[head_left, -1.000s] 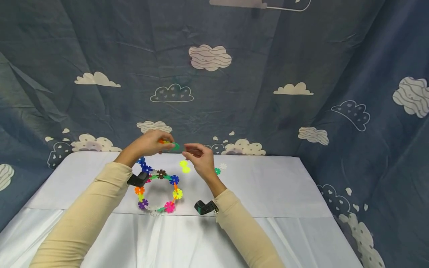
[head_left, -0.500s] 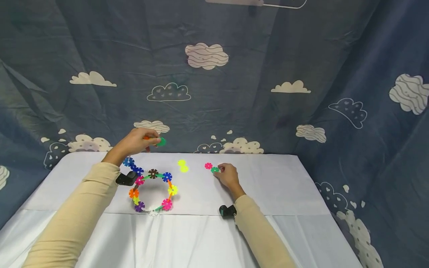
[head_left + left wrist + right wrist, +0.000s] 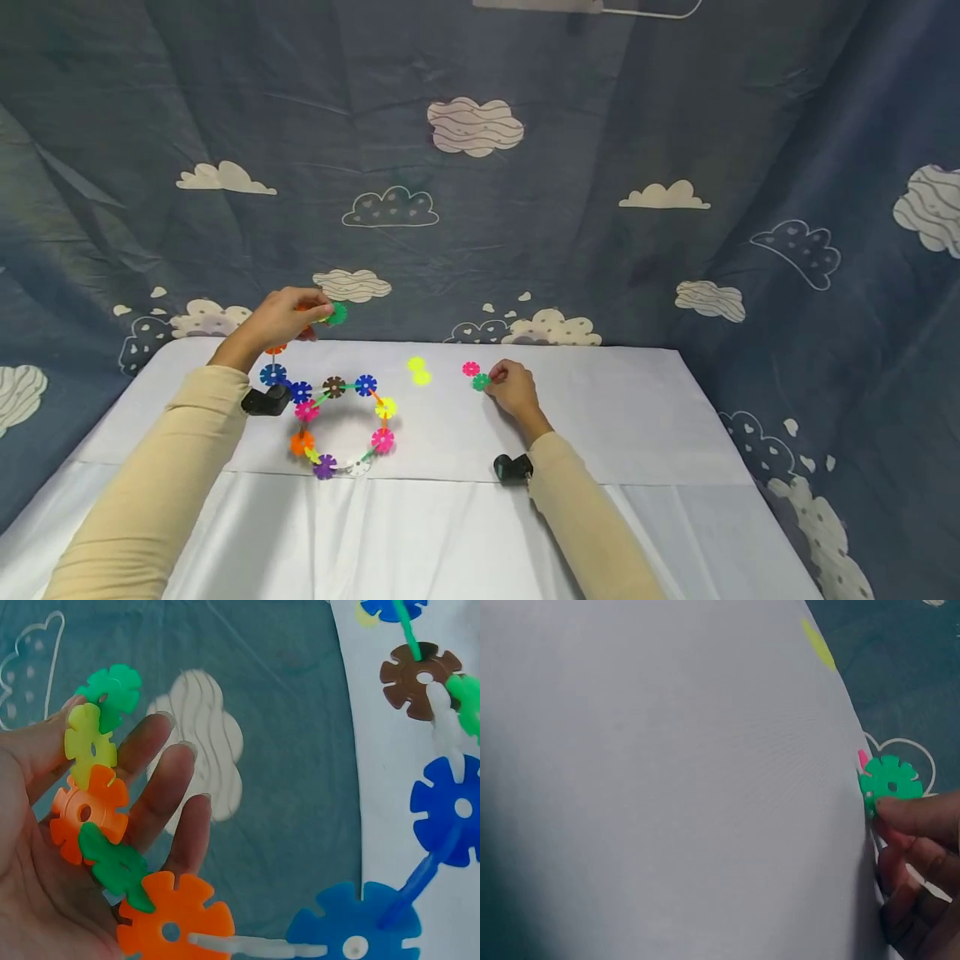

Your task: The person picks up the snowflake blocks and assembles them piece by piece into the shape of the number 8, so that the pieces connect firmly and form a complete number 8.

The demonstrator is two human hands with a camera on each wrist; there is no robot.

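My left hand (image 3: 288, 315) is raised above the table's far edge. It holds the end of a chain of interlocking notched plastic discs. In the left wrist view, a green disc (image 3: 112, 696) and a yellow disc (image 3: 91, 744) lie at its thumb and index finger. An orange disc (image 3: 88, 814) hangs below them, across the palm, then more discs down to a large blue disc (image 3: 352, 930). The chain runs into a disc ring (image 3: 382, 440) on the table. My right hand (image 3: 513, 387) pinches a loose green disc (image 3: 891, 784) at its edge.
A pink disc (image 3: 471, 368) lies just left of the right hand's fingertips. Yellow discs (image 3: 418, 372) lie between the ring and that hand. A white cloth covers the table (image 3: 615, 417), and a dark cloud-print curtain (image 3: 555, 250) hangs behind it.
My left hand has moved left, drawing the chain up from the table. My right hand has left it, moved right and down to the loose discs, and shifted the green disc slightly.
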